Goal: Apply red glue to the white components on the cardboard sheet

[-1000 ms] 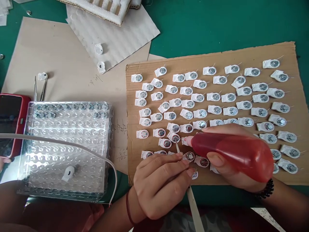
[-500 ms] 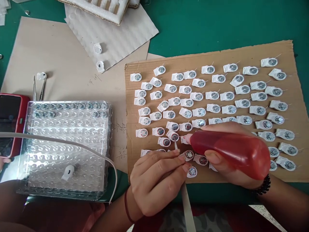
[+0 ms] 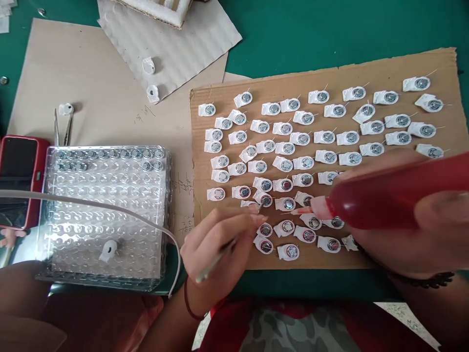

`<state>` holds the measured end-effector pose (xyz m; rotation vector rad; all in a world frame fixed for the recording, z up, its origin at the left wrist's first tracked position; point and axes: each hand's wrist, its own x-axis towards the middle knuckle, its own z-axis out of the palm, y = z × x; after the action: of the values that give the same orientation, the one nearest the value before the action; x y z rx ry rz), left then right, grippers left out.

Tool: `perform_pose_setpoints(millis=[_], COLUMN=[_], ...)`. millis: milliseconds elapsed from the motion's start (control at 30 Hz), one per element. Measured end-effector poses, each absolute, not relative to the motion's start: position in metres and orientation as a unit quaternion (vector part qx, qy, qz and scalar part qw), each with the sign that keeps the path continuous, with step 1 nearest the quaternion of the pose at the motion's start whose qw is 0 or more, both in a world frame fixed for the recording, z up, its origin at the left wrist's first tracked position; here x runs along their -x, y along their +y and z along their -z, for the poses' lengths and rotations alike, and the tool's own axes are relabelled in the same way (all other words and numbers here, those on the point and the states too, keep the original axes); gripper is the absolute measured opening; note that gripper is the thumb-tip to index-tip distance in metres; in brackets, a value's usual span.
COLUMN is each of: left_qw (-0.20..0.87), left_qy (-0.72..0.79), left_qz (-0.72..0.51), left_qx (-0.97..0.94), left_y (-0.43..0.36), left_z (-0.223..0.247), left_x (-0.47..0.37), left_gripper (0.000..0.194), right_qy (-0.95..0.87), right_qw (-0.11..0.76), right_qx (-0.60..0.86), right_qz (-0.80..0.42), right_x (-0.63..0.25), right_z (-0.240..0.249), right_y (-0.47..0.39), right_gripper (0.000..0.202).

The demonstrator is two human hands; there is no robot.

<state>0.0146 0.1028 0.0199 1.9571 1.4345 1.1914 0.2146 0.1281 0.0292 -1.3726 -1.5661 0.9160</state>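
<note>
My right hand (image 3: 410, 244) is wrapped round a red squeeze bottle (image 3: 388, 195). The bottle lies almost level, and its thin needle tip points left, just over the cardboard. In my left hand (image 3: 220, 239) is a slim pale metal tool that looks like tweezers (image 3: 218, 261), its point close to a small white earbud-like shell (image 3: 264, 199) with a round metal disc. Many such shells lie in loose rows on the cardboard sheet (image 3: 256, 88), fine wires sticking out of several. My hands and the bottle hide some of them.
At the left stands a clear plastic tray (image 3: 110, 220) with small round metal parts along its back rows. A white cable (image 3: 110, 212) crosses it. Beside it lie a red-cased phone (image 3: 18, 181) and open tweezers (image 3: 67, 132) at a white shell. Another person's arm (image 3: 22, 293) enters bottom left.
My right hand and the bottle have moved right and tilted up, away from my left hand. My left hand has shifted left and turned, swinging the tool's rear end leftward.
</note>
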Motion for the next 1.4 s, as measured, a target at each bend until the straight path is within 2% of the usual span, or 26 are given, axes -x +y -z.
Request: perform_pose_setpoints(millis=[133, 233, 333, 433, 600, 867, 1400], left_qw=[0.247, 0.247, 0.232, 0.224, 0.223, 0.246, 0.242], left_qy=[0.546, 0.564, 0.571, 0.572, 0.571, 0.565, 0.57], left_qz=[-0.448, -0.441, -0.438, -0.435, -0.429, -0.439, -0.438], left_qx=[-0.664, -0.653, -0.654, -0.658, -0.664, -0.654, -0.652], left_y=[0.105, 0.106, 0.106, 0.107, 0.106, 0.104, 0.104], left_z=[-0.015, -0.013, -0.013, -0.013, -0.013, -0.012, -0.012], left_x=[-0.019, -0.019, -0.018, -0.018, -0.018, -0.018, -0.019], left_gripper=[0.022, 0.021, 0.019, 0.018, 0.017, 0.019, 0.021], right_qy=[-0.616, -0.708, -0.73, -0.705, -0.712, -0.758, -0.741], right_qw=[0.449, 0.403, 0.376, 0.36, 0.381, 0.318, 0.283], right_qx=[0.451, 0.446, 0.473, 0.505, 0.496, 0.467, 0.48], right_qz=[-0.464, -0.372, -0.32, -0.345, -0.318, -0.327, -0.375], right_x=[-0.213, -0.212, -0.209, -0.205, -0.202, -0.205, -0.209], right_z=[-0.021, -0.019, -0.02, -0.019, -0.016, -0.02, -0.02], right_y=[0.124, 0.122, 0.119, 0.117, 0.117, 0.123, 0.124], right_gripper=[0.023, 0.02, 0.028, 0.033, 0.031, 0.032, 0.037])
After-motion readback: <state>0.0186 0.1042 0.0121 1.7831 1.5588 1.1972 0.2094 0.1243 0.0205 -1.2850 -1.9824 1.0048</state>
